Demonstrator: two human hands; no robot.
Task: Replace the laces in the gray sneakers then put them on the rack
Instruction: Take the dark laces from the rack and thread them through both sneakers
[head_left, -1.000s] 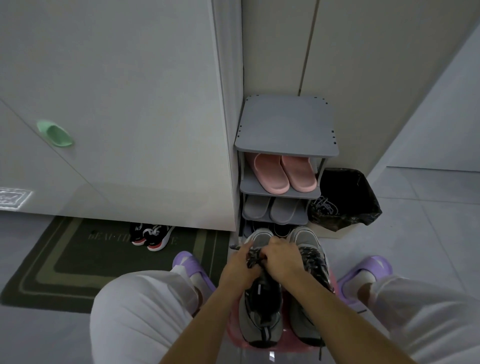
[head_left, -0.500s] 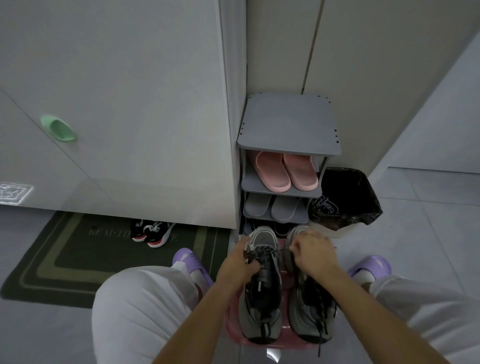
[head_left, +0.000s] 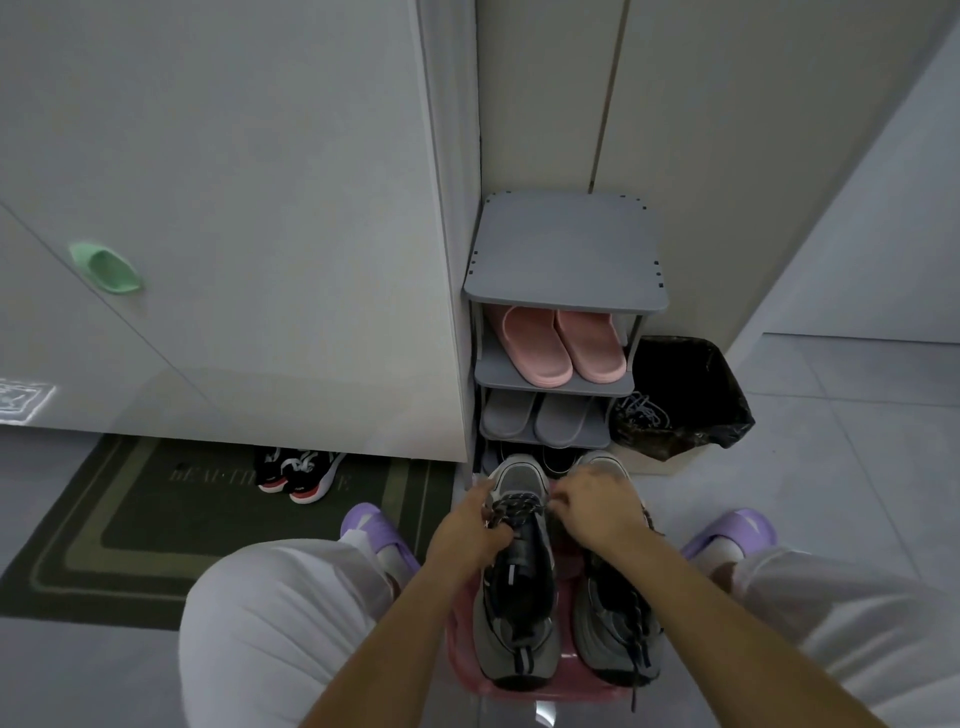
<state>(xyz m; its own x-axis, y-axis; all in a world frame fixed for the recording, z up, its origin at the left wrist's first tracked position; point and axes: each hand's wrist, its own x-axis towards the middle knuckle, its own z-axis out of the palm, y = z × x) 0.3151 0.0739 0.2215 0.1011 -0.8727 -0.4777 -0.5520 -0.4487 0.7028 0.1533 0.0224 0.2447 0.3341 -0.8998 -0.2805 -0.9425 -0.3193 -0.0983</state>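
Observation:
Two gray sneakers stand side by side on a pink stool between my knees, toes toward the rack. The left sneaker has a bundle of dark speckled lace bunched near its toe end. My left hand pinches that lace from the left. From the right, my right hand grips the same lace, partly covering the right sneaker, whose dark laces are threaded. The gray shoe rack stands just beyond, its top shelf bare.
Pink slippers and gray slippers fill two rack shelves. A black-lined bin with old laces sits right of the rack. Black-and-red shoes lie on a dark doormat to the left. White cabinet doors close in on the left.
My right hand went from the left sneaker over to the right one, then came back to the lace bundle. The left hand stayed on the lace.

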